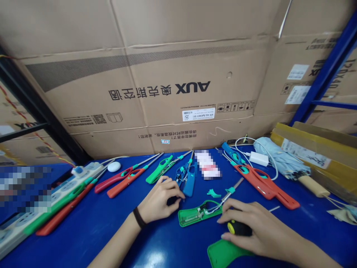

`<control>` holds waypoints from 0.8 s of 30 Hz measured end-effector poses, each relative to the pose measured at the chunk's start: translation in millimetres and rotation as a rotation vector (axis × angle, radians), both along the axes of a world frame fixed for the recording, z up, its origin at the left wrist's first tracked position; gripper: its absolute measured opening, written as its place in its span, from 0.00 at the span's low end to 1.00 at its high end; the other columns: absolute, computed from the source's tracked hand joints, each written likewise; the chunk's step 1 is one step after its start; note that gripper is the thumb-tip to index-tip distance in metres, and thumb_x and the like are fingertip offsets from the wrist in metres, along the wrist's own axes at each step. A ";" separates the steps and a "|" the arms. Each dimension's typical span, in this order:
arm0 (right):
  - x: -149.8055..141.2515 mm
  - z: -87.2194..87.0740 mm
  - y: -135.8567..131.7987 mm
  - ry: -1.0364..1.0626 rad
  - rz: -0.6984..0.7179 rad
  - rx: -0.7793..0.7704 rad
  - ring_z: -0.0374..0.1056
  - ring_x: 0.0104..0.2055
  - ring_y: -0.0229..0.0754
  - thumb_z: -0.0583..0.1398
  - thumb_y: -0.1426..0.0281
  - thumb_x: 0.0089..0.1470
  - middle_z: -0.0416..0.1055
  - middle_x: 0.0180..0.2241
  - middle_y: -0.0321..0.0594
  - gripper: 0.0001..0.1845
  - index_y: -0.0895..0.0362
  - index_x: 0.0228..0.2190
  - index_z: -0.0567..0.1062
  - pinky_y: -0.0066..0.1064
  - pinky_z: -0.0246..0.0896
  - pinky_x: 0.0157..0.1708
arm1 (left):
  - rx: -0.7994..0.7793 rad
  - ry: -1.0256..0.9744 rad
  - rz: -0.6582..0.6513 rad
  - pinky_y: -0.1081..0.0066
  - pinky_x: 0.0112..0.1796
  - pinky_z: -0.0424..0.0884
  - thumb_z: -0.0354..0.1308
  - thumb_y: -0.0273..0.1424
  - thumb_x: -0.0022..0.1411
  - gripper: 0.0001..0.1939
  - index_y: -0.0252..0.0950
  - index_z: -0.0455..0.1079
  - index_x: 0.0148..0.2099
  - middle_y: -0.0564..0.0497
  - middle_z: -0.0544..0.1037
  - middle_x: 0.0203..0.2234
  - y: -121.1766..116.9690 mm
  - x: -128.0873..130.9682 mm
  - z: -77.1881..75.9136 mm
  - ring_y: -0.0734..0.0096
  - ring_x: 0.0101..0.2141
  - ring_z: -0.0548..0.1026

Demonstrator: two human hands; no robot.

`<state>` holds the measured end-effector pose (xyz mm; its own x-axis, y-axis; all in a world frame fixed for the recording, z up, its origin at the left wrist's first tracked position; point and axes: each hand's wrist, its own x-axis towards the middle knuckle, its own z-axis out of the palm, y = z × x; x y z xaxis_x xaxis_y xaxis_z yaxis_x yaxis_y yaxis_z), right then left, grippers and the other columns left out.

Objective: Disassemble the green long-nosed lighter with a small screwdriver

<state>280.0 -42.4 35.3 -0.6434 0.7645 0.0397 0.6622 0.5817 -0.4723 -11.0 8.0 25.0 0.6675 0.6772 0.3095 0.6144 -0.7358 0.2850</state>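
Green cover [223,253] beside right hand [251,227]

Bare forearms, black band [138,217] on left wrist

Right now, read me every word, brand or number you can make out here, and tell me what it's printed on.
"AUX", upside down, on the big cardboard box.
"25", on the white sticker on that box.
Chinese characters beside "AUX" and along the box's lower edge: too small to quote.
Labels on the right-hand boxes and the yellow package: blurred, unreadable.
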 end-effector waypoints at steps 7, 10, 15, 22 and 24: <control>16.3 -2.8 3.8 -0.009 -0.024 -0.099 0.69 0.35 0.40 0.65 0.56 0.47 0.69 0.39 0.32 0.15 0.44 0.38 0.74 0.28 0.60 0.35 | -0.064 0.057 -0.005 0.65 0.44 0.58 0.54 0.28 0.65 0.06 0.42 0.71 0.41 0.53 0.71 0.36 4.2 -0.6 -6.6 0.68 0.38 0.67; 25.0 -10.4 0.6 -0.024 -0.053 -0.172 0.68 0.36 0.41 0.72 0.57 0.33 0.69 0.38 0.30 0.26 0.44 0.37 0.73 0.26 0.59 0.33 | -0.079 0.056 0.003 0.66 0.43 0.58 0.54 0.30 0.65 0.04 0.41 0.71 0.38 0.53 0.70 0.35 4.3 -0.3 -7.6 0.67 0.37 0.65; 27.5 -17.5 -1.3 -0.022 -0.097 -0.209 0.68 0.35 0.40 0.73 0.62 0.34 0.70 0.36 0.29 0.25 0.46 0.36 0.73 0.25 0.57 0.32 | -0.050 0.055 0.013 0.64 0.43 0.58 0.53 0.30 0.65 0.05 0.39 0.69 0.38 0.51 0.71 0.34 0.8 2.8 -6.9 0.66 0.37 0.65; 25.3 -9.9 -7.0 -0.059 -0.085 -0.110 0.70 0.34 0.40 0.66 0.68 0.44 0.72 0.37 0.30 0.18 0.46 0.40 0.74 0.26 0.58 0.33 | -0.111 -0.027 -0.037 0.63 0.45 0.58 0.56 0.30 0.61 0.02 0.39 0.70 0.35 0.52 0.72 0.32 -10.1 13.0 -0.5 0.68 0.35 0.67; 24.6 -8.2 -8.1 -0.060 -0.086 -0.092 0.70 0.34 0.40 0.64 0.69 0.45 0.73 0.37 0.31 0.17 0.46 0.40 0.75 0.26 0.59 0.33 | -0.119 -0.026 -0.050 0.63 0.46 0.58 0.57 0.29 0.59 0.01 0.39 0.70 0.34 0.53 0.71 0.30 -11.2 14.1 0.0 0.68 0.34 0.67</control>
<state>304.6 -50.5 27.1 -0.5742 0.8157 -0.0696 0.7365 0.4776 -0.4790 3.1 -3.2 25.0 0.6942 0.6762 0.2468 0.5690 -0.7255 0.3872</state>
